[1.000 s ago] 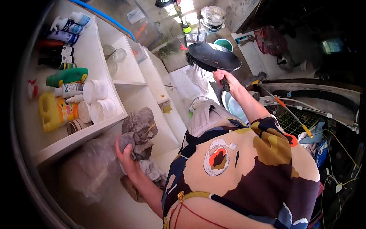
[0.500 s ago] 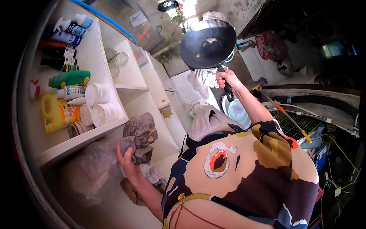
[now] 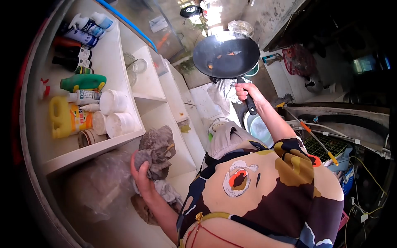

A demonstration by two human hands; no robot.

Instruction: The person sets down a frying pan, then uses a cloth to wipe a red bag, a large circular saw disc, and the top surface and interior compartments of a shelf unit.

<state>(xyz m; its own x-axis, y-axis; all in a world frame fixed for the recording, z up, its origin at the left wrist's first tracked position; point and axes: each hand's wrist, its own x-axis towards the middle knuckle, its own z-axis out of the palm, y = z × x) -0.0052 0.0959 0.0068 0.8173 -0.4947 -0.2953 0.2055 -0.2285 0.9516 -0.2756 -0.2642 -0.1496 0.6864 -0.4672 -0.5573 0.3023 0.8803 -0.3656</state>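
My right hand [image 3: 247, 93] grips the black handle of a wok [image 3: 226, 56], which is held out ahead with its dark inside showing and a few orange bits on it. At the lower left, my left hand [image 3: 142, 171] is closed on a crumpled grey-brown cloth [image 3: 156, 151], in front of the white shelving. Beneath that cloth, near my left wrist, lie a paler cloth [image 3: 167, 191] and a brown one [image 3: 143, 210].
White shelves [image 3: 93, 151] on the left hold bottles, a yellow jug [image 3: 60, 118] and white tubs [image 3: 113, 102]. A basin [image 3: 259, 128] stands below the wok handle. An orange-and-yellow pole [image 3: 316, 138] slants at the right.
The wok has tilted so that its inside faces me more, and its handle now points down. My left hand still holds the cloth. The view has shifted slightly.
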